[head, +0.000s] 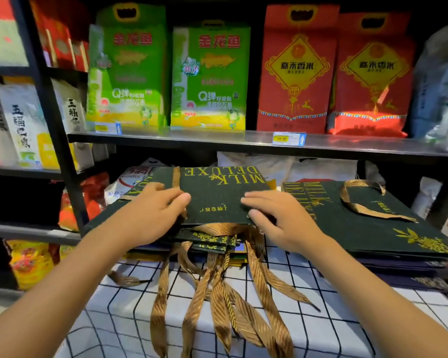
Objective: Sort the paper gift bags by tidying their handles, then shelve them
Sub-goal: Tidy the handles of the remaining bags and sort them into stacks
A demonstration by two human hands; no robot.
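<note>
Two stacks of dark green gift bags lie flat on a table with a white grid-pattern cloth (pixel 321 329), in front of the black shelving (pixel 243 140); the near stack (pixel 210 239) sits under both hands, the second stack (pixel 373 228) lies just to the right, touching or nearly so.

Progress, judged from the lay of things — early to middle. The top bag (pixel 217 195) of the near stack lies with its lettering upside-down to the camera and its mouth toward the person; several gold ribbon handles (pixel 225 293) spill loose from the stack edge and trail over the cloth, untidied. On the second stack one handle loop (pixel 360 200) lies folded back on the top bag's face — that one looks dealt with, though I cannot tell for the bags beneath it. No gift bags seen on the shelves; shelving appears still to do.

Left hand (pixel 155 205): fingers nearly straight and close together, laid on the top bag's left edge; thumb hidden, so whether it hooks under the edge I cannot tell.

Right hand (pixel 272 210): fingers extended flat on the bag's face; thumb spread toward the near edge, seemingly at the bag's mouth; pressing rather than gripping, as far as shows.

Rice bags (pixel 210 78) fill the shelf above.
</note>
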